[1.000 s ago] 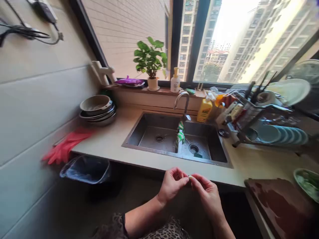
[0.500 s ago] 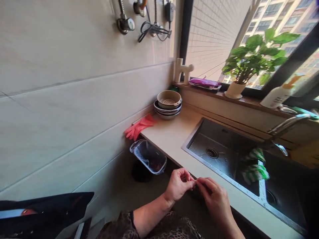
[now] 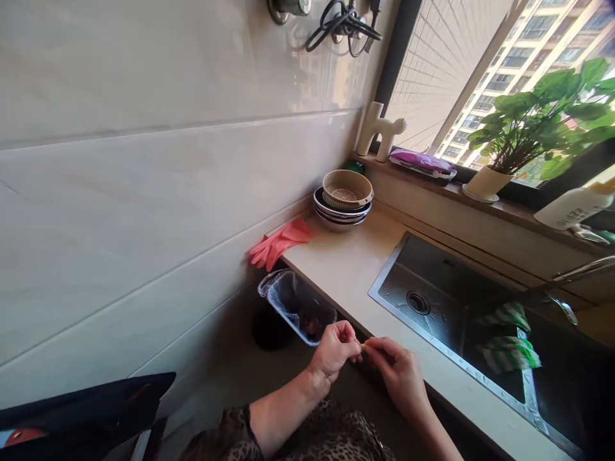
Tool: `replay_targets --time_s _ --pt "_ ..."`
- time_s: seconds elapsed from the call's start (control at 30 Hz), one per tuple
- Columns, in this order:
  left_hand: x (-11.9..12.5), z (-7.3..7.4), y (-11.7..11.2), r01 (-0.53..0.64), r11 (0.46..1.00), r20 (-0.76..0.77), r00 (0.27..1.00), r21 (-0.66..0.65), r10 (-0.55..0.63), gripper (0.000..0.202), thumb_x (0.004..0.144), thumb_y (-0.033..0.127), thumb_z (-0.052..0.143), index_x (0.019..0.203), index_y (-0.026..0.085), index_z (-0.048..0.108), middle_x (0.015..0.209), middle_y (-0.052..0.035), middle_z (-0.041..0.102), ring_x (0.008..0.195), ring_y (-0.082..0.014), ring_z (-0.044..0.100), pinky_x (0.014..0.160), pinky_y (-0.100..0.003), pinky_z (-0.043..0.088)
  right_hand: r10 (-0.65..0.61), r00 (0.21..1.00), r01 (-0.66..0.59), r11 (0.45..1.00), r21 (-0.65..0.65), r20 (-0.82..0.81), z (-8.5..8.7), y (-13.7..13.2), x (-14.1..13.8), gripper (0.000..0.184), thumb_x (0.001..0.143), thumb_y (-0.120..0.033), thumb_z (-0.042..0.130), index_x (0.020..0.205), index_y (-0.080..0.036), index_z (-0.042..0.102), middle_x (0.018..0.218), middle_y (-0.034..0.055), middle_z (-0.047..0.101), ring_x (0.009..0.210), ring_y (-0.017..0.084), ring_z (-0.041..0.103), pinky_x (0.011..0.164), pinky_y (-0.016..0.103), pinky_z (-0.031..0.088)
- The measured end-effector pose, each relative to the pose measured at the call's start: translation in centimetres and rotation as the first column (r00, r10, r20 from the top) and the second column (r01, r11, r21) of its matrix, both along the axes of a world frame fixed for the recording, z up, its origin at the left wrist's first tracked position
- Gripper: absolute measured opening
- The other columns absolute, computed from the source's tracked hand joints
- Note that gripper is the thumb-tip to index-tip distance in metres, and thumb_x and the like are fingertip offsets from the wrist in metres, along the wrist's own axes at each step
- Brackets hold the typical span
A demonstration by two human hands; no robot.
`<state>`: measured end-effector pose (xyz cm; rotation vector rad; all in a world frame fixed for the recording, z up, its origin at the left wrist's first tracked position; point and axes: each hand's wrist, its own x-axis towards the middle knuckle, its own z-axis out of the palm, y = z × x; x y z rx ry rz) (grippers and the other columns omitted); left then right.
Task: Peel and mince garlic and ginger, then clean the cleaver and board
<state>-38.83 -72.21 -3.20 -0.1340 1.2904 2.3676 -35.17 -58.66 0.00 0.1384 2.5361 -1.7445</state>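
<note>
My left hand [image 3: 333,350] and my right hand [image 3: 396,371] meet low in the view, just in front of the counter edge. Both are closed in a pinch on one tiny pale thing [image 3: 364,346] held between their fingertips; it is too small to name. A lined waste bin [image 3: 295,307] stands on the floor right behind my left hand, under the end of the counter.
The beige counter [image 3: 346,269] holds a steel sink [image 3: 432,288] with a green-striped cloth [image 3: 507,336] over its divider. Stacked bowls with a beige strainer [image 3: 346,192] and pink rubber gloves [image 3: 281,240] sit at the counter's left end. A potted plant [image 3: 523,137] stands on the sill.
The view has swung left from the sink and dish rack toward the tiled wall and the bin. My hands have stayed pinched together on the small thing.
</note>
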Motion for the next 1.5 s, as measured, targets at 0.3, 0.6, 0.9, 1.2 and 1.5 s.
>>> replay_targets --time_s 0.3,0.6,0.9,1.2,1.5 --pt "-1.4 -3.9 -0.9 0.18 0.962 -0.007 0.983 -0.203 -0.185 0.012 0.056 0.013 0.059 0.066 0.017 0.053 0.052 0.0064 0.048 0.043 -0.0072 0.045 0.044 -0.019 0.031 -0.171 0.843 0.535 0.363 -0.763 0.51 -2.5 -0.8 -0.1 0.034 0.051 -0.025 0.089 0.077 -0.017 0.071 0.076 -0.0008 0.066 0.06 0.005 0.054 0.052 0.014 0.046" --pt "-7.1 -8.7 -8.7 -0.442 0.392 -0.583 0.707 -0.807 -0.401 0.021 0.087 0.021 0.045 0.085 0.018 0.066 0.086 -0.0061 0.063 0.078 -0.0167 0.06 0.075 -0.03 0.048 -0.224 0.807 0.586 0.186 -0.788 0.547 -3.0 2.5 2.3 0.033 0.056 -0.015 0.087 0.083 -0.015 0.068 0.08 0.0004 0.064 0.059 0.003 0.052 0.049 0.012 0.048" --pt "-9.9 -11.9 -11.8 -0.338 0.188 -0.385 0.751 -0.922 -0.537 0.034 0.092 0.025 0.037 0.115 0.025 0.062 0.125 -0.0062 0.061 0.115 -0.0211 0.053 0.101 -0.049 0.037 -0.263 0.771 0.63 0.183 -0.755 0.58 -3.4 4.1 4.3 0.037 0.054 -0.017 0.088 0.084 -0.014 0.067 0.078 0.0008 0.064 0.057 0.003 0.051 0.046 0.012 0.046" --pt "-9.5 -8.9 -12.1 -0.391 0.021 -0.315 0.707 -0.92 -0.633 0.022 0.08 0.019 0.059 0.099 0.022 0.07 0.103 -0.0069 0.064 0.098 -0.0214 0.058 0.089 -0.035 0.043 -0.257 0.776 0.625 0.185 -0.759 0.576 -3.9 4.7 5.4 0.031 0.058 -0.015 0.085 0.083 -0.016 0.067 0.076 0.0006 0.065 0.055 0.005 0.053 0.048 0.015 0.046" --pt "-8.5 -10.0 -11.6 -0.21 -0.252 0.062 0.641 -0.945 -0.765 0.064 0.08 0.001 0.035 0.136 0.03 0.044 0.109 -0.0054 0.069 0.109 -0.0212 0.059 0.105 -0.052 0.025 -0.359 0.739 0.643 0.121 -0.757 0.57 -4.4 6.5 8.0 0.033 0.057 -0.018 0.086 0.083 -0.017 0.066 0.074 0.0015 0.068 0.053 0.007 0.056 0.049 0.019 0.047"
